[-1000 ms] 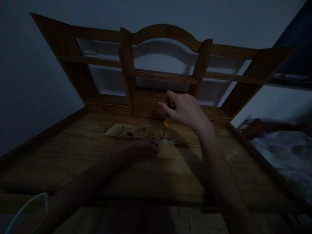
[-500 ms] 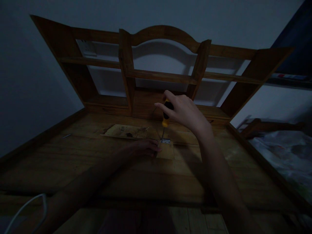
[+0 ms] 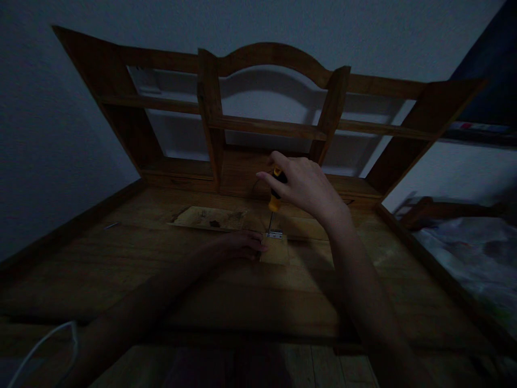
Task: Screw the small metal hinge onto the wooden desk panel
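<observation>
My right hand (image 3: 305, 180) is closed round the yellow and black handle of a screwdriver (image 3: 274, 204). The screwdriver stands nearly upright, its shaft tilted a little, with the tip down at the left part of a small silver metal hinge (image 3: 276, 234). Under the hinge lies a small, pale square wooden block (image 3: 275, 253) on the desk. From the left, my left hand (image 3: 241, 242) grips the block's left edge, its fingers low and in shadow. Whether a screw sits under the tip is too small and dark to tell.
A larger pale wooden board (image 3: 194, 216) with dark marks lies behind my left hand. A thin metallic object (image 3: 111, 225) rests farther left on the wooden desk (image 3: 121, 269). Behind rises a wooden shelf unit (image 3: 266, 126). A white cable (image 3: 44, 337) curves at lower left.
Almost nothing has moved. The screwdriver handle appears slightly turned in my right hand, while its tip stays at the hinge and my left hand stays on the block.
</observation>
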Motion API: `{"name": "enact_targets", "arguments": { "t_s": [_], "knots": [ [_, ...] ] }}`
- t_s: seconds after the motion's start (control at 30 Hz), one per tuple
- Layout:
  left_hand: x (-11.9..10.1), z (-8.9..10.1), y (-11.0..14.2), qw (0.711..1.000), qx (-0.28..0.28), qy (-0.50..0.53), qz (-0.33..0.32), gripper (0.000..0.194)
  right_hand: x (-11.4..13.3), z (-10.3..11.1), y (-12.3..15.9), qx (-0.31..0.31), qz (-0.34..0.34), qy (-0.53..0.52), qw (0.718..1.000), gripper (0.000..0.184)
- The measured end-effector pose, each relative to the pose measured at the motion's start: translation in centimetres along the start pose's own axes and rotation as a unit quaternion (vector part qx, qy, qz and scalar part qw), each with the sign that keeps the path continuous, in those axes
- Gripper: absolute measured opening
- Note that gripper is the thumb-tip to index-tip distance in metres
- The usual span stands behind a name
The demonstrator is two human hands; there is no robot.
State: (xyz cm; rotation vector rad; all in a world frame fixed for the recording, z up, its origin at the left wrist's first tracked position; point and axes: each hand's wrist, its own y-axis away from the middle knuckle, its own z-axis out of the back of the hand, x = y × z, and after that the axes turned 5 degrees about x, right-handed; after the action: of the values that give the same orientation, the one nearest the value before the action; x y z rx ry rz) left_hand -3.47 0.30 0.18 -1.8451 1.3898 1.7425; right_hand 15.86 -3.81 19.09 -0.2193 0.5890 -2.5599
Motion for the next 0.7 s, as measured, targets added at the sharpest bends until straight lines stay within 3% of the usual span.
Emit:
{"name": "enact_targets", "arguments": {
  "t_s": [0.33,0.57,0.7],
  "knots": [
    [-0.2,-0.3,0.3,1.000,0.000,0.009,-0.005,0.031,-0.3,0.4,0.1,0.035,0.055,-0.074,0.995,0.036],
    [-0.2,-0.3,0.3,1.000,-0.015,0.010,0.000,0.030,-0.9,-0.3,0.1,0.010,-0.001,-0.020,1.000,0.034],
    [-0.1,-0.2,0.2,1.000,-0.023,0.002,0.002,0.033,-1.1,0.0,0.1,0.019,0.011,-0.020,1.000,0.034]
  ]
}}
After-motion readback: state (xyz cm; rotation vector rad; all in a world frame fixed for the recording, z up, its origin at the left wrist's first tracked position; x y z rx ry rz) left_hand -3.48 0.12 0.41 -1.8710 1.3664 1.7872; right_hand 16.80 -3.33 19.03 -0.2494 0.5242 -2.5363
